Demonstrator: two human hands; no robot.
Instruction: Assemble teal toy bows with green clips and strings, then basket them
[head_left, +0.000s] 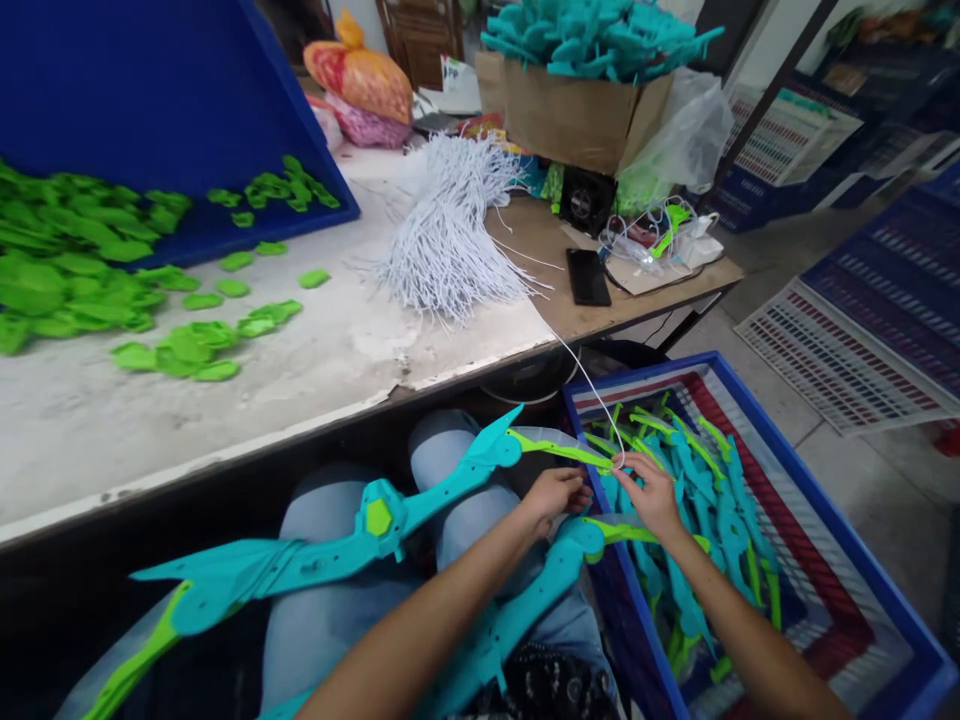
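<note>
A teal toy bow (pixel 315 560) with bright green limb ends lies slantwise across the lap. At its right tip, my right hand (pixel 646 490) pinches a white cord (pixel 589 385) against the end of the green limb (pixel 562 450). The cord runs up from these fingers to the table edge. Just below that limb, my left hand (pixel 556 497) has its fingers curled closed; whatever they hold, if anything, is hidden. Under my forearms rests a second teal bow (pixel 536 590), partly covered by them.
On the table (pixel 330 350) lie a bundle of white cords (pixel 457 230), loose green pieces (pixel 187 350) and a black phone (pixel 587 277). A blue bin (pixel 180 90) stands at left. To my right, a crate (pixel 825 480) holds several bows. A cardboard box (pixel 555 110) holds teal parts.
</note>
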